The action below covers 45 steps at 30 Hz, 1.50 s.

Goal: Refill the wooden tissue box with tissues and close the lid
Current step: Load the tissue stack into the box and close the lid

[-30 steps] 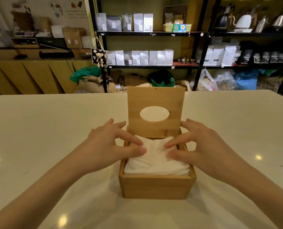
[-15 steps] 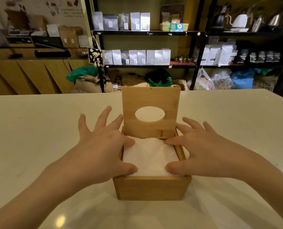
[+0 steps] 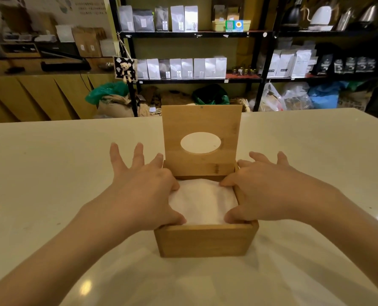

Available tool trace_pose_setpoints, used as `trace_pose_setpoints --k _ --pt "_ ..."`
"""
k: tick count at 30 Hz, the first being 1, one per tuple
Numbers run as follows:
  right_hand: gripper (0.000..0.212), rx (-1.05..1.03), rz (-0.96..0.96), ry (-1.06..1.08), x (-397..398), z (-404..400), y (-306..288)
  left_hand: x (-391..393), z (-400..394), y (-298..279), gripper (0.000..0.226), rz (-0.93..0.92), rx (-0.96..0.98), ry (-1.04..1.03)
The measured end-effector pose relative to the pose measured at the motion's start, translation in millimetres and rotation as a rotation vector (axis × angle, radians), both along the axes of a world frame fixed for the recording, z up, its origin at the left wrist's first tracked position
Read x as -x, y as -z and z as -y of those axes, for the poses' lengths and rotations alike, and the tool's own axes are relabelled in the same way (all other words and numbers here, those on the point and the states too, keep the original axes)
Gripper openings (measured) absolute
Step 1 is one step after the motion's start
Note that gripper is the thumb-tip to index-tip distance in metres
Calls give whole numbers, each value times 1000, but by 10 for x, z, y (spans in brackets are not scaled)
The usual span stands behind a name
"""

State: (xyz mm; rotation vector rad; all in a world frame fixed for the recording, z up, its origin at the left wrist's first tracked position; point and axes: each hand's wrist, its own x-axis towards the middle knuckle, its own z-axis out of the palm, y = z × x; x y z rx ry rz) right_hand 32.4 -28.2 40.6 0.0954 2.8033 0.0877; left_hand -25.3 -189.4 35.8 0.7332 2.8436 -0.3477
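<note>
Left hand: my left hand (image 3: 144, 195) lies flat over the left wall of the box (image 3: 205, 241), fingers spread wide; thumb and forefinger tips press on the left edge of the tissues (image 3: 202, 203). It grips nothing.
Right hand: my right hand (image 3: 265, 191) mirrors it over the right wall, fingers splayed; thumb at the near right corner of the tissues, forefinger at the far right corner. Pressing, not holding.
Box: on the table (image 3: 51, 173), straight ahead of me, between my two hands, near wall facing me.
Tissues: white stack inside the box, top slightly domed, about level with the rim; no corner seen hanging over the walls.
Lid: lid (image 3: 200, 140) stands upright at the far wall, hinged along its lower edge as far as I can judge, oval opening facing me.
Key relation: the lid lies just beyond my fingertips, centred between the hands; its hinge line runs left to right, so it must swing toward me and down. Both hands lie in that path.
Nearer hand: about equal; the left forefinger tip is just beside the lid's lower left corner, the right hand just beside its lower right corner.
Stage (judgement): filling looks done; closing not yet done.
Next (judgement): lift the hands clear, reach one over the top edge, tip the lid forward.
Risk (judgement): the domed tissues may keep the lid from seating flat.
</note>
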Motion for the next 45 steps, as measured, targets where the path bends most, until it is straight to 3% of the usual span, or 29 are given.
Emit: trace_pose_setpoints --k 3,7,13,21,23,27,30,34,39,45 --pt "61 70 -19 16 -5 -29 -66 0 34 -43 59 18 -76 -17" --pt "38 304 -123 77 -21 -70 -149 22 123 -96 43 -3 -156 -49" --pt "35 111 -104 51 42 5 -64 6 -65 -38 35 -70 17 -10" --pt "34 16 -108 26 48 -1 -20 16 -72 15 42 -131 47 -40" --pt "32 120 -167 46 22 -30 -43 17 -64 -7 43 -115 -12 -51" --pt "20 526 -415 159 46 -38 -19 50 -56 17 45 -44 -263 -135" --pt "26 618 -419 178 68 6 126 67 -62 141 43 8 -380 -139" --pt "37 552 -393 180 69 38 238 70 -67 223 44 20 -424 -144" --pt "42 348 -353 146 86 70 229 70 -126 238 45 -25 -316 -113" --pt "39 418 -309 125 79 19 213 84 -71 219 45 50 -344 -102"
